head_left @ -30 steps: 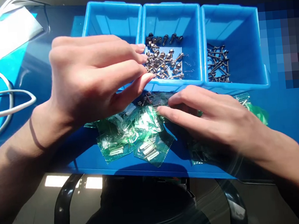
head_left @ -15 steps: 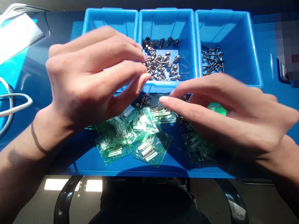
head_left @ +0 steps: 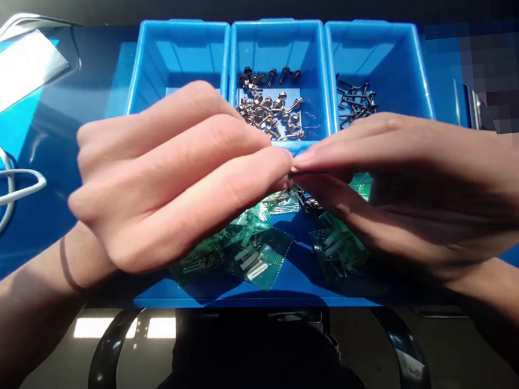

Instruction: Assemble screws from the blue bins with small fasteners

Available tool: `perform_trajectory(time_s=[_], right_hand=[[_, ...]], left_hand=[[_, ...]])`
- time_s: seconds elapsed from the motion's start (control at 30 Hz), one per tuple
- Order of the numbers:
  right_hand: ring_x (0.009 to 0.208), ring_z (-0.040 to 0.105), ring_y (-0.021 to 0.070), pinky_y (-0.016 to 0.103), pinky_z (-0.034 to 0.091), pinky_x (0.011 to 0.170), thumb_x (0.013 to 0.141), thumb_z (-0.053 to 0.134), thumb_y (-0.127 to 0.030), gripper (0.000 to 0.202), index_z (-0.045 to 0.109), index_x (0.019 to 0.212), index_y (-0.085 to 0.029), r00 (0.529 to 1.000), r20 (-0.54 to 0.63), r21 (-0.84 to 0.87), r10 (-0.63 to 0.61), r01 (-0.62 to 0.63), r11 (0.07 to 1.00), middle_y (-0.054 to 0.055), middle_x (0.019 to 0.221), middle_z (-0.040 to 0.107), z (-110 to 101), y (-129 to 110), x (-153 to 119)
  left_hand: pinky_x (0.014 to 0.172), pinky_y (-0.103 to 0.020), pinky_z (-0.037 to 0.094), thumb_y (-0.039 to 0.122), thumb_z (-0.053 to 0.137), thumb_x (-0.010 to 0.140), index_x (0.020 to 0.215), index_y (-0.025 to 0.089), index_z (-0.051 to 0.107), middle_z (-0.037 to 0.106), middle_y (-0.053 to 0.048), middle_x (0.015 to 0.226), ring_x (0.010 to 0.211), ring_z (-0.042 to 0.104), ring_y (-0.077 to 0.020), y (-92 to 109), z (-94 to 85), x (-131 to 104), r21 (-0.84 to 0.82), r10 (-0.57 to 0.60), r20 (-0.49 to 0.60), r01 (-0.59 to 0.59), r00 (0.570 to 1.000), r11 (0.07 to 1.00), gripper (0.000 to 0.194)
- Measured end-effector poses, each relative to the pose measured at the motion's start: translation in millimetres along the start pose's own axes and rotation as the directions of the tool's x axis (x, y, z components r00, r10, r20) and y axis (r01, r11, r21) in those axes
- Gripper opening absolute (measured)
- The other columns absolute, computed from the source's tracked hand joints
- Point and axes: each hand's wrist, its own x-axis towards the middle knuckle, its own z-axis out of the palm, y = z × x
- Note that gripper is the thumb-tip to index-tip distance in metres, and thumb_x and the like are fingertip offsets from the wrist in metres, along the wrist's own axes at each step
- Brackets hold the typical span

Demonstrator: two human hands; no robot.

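Observation:
My left hand and my right hand meet fingertip to fingertip just above the blue table, in front of the middle bin. Both pinch the same small thing at the point where the fingers touch; it looks like a thin packet, mostly hidden by the fingers. Below the hands lie several green packets of small hardware, with more under my right hand. A few loose dark screws lie between the two groups.
Three blue bins stand side by side behind the hands: the left bin, the middle bin with hex-head screws, and the right bin with thin dark screws. A white cable and a white object lie at the left. A chair frame shows below the table edge.
My right hand has lifted from the packets and come in toward the left hand. The fingertips, apart before, now touch in a shared pinch. The view shifted slightly.

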Motion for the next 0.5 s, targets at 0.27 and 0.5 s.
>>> perform_trajectory(time_s=[0.27, 0.5], right_hand=[[0.094, 0.077, 0.0175, 0.03, 0.068, 0.078, 0.102, 0.061, -0.022, 0.027, 0.075, 0.125, -0.027, 0.915, 0.393, 0.1, -0.091, 0.056, 0.993, 0.004, 0.114, 0.08, -21.6, 24.4, 13.0], [0.084, 0.074, 0.0155, 0.033, 0.062, 0.07, 0.1, 0.069, -0.019, 0.008, 0.076, 0.102, -0.022, 0.995, -0.054, 0.048, 0.089, -0.086, 0.995, 0.003, 0.099, 0.08, -8.5, -1.7, 5.5]], left_hand=[[0.129, -0.074, 0.04, 0.087, 0.05, 0.087, 0.143, 0.041, 0.057, 0.062, 0.001, 0.147, 0.164, 0.026, -0.04, -8.4, 15.4, -5.9, 0.027, 0.014, 0.027, -0.014, 1.0, 1.0, 0.073], [0.131, -0.075, 0.037, 0.09, 0.049, 0.086, 0.144, 0.039, 0.056, 0.061, 0.001, 0.148, 0.165, 0.023, -0.0416, -9.4, 14.5, -1.7, 0.047, 0.025, 0.042, -0.027, 0.999, 0.999, 0.078]])
